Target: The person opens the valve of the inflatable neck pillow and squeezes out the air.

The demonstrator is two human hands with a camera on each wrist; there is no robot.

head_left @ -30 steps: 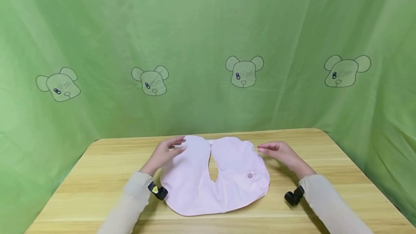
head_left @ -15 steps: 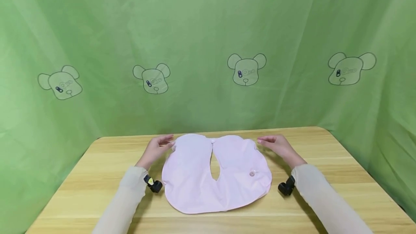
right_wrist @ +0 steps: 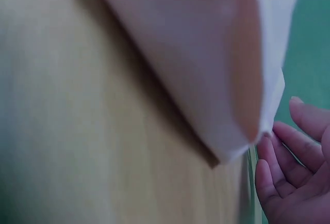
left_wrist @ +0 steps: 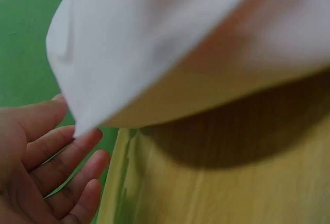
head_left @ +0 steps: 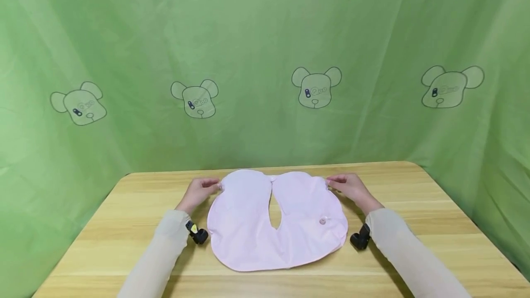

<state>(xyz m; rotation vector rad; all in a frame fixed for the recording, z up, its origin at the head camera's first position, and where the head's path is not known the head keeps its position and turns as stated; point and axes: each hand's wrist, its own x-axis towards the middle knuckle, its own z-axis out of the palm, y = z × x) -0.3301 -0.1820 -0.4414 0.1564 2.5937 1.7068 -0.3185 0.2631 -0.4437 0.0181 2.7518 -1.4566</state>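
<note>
A pale pink, limp neck pillow (head_left: 244, 224) lies on the table, its two rounded ends meeting at a small fastener (head_left: 272, 179) at the far side, above a narrow slit. A round valve-like disc (head_left: 322, 220) sits on its right half. At the far left corner, my left hand (head_left: 200, 192) pinches the edge between thumb and fingers. My right hand (head_left: 349, 188) pinches the far right corner. In the left wrist view the pillow (left_wrist: 118, 43) rises off the wood near the fingers. The right wrist view shows the pillow's corner (right_wrist: 227, 141) beside the fingertips.
The light wooden table (head_left: 430, 224) has rounded far corners. A green curtain (head_left: 256, 36) with several bear-head outlines hangs behind it and along both sides. A black camera sits on each wrist: a left one (head_left: 198, 234) and a right one (head_left: 360, 238).
My left hand has moved left from over the pillow to its far left corner, and its fingers have closed there. My right hand has drawn slightly inward onto the right corner.
</note>
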